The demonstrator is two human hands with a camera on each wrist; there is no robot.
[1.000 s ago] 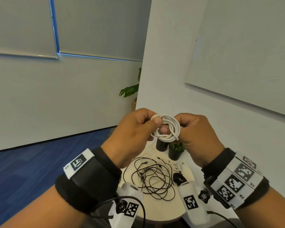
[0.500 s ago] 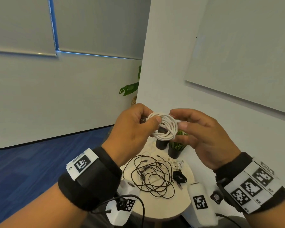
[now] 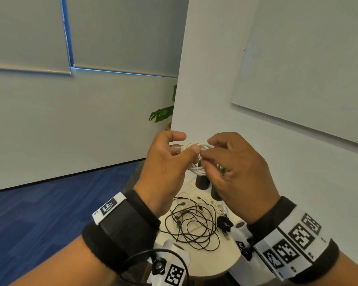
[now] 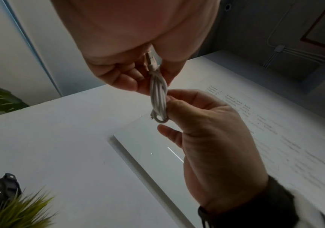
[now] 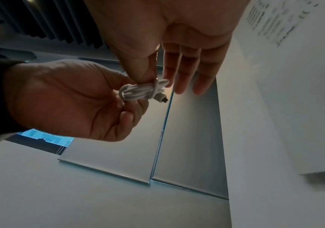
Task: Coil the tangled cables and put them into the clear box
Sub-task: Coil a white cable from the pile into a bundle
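Note:
A white cable wound into a small bundle hangs in the air between both hands, above the table. My left hand pinches its near end by the USB plug. My right hand pinches the other end between thumb and forefinger, its remaining fingers held straight. In the wrist views the bundle looks narrow, with one turn wrapped across it and a round plug sticking out. A tangled black cable lies on the round table below. No clear box is in view.
A thin white cable and a small black bundle lie at the right of the table. Two black pots with a green plant stand at its far edge by the white wall. Blue carpet lies to the left.
My right hand, which had spread its fingers off the coil half a second ago, pinches it again. The round coil is now squeezed into a narrower bundle.

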